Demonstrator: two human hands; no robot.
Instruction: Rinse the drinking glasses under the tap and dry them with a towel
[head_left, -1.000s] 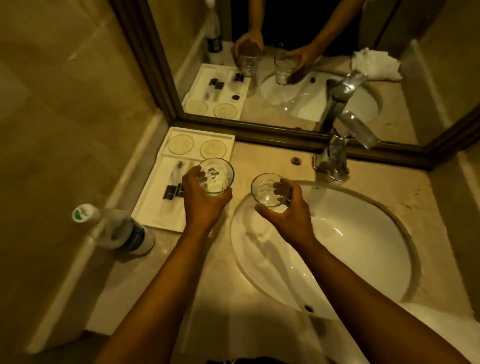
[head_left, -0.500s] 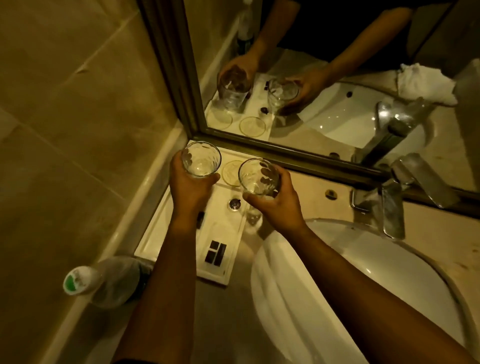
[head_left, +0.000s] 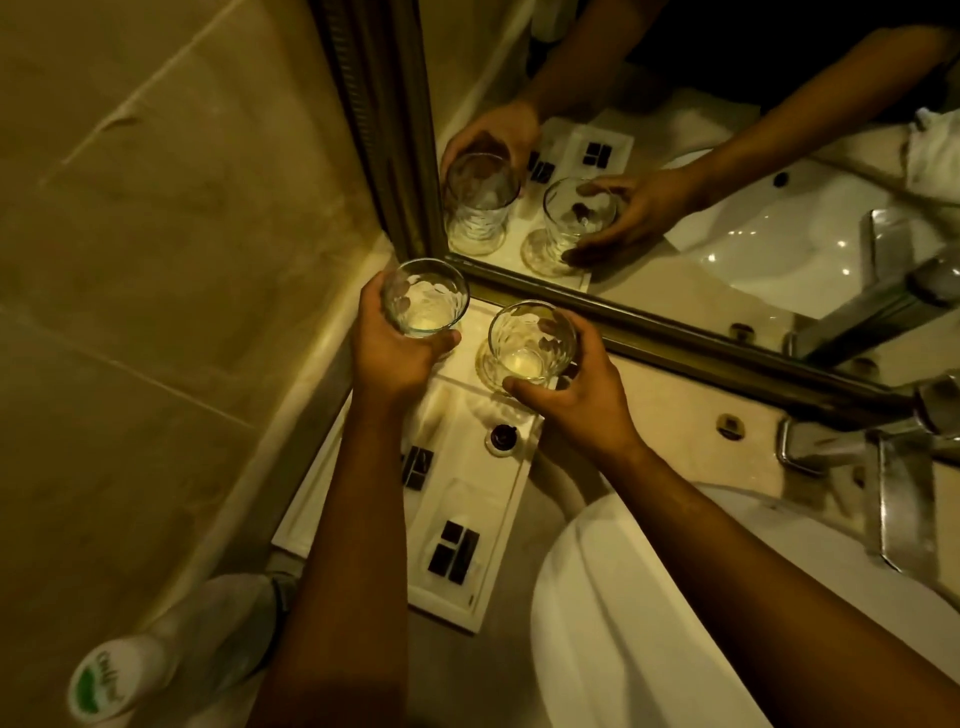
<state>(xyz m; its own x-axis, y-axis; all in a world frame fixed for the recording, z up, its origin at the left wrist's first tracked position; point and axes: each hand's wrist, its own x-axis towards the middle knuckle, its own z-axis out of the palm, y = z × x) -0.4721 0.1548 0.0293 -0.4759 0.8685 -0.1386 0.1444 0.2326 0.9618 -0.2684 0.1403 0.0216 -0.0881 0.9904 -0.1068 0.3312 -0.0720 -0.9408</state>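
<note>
The worktop (head_left: 649, 384) is carrying everything here, with the white sink (head_left: 613, 623) lying along its near right part and the tap (head_left: 852, 452) standing at the back edge beside the mirror (head_left: 675, 234). At the worktop's back left corner a white tray (head_left: 498, 514) is lying against the wall, with small dark sachets (head_left: 454, 551) on it, and a plastic bottle (head_left: 171, 649) is standing at the near left edge. The left hand (head_left: 395, 348) is wrapping round the left glass (head_left: 425, 297), holding it upright over the tray's far left corner; whether it is touching down cannot be told. The right hand (head_left: 566, 400) is gripping the right glass (head_left: 531, 345) from its side, and that glass is sitting on, or just above, a round coaster (head_left: 485, 369) on the tray. Both glasses are looking empty. The danger, as I judge it, is that either glass is landing half off its coaster or catching the tray's raised rim and tipping, or knocking the mirror frame so close behind; damp glass could also be slipping through the fingers on release.
</note>
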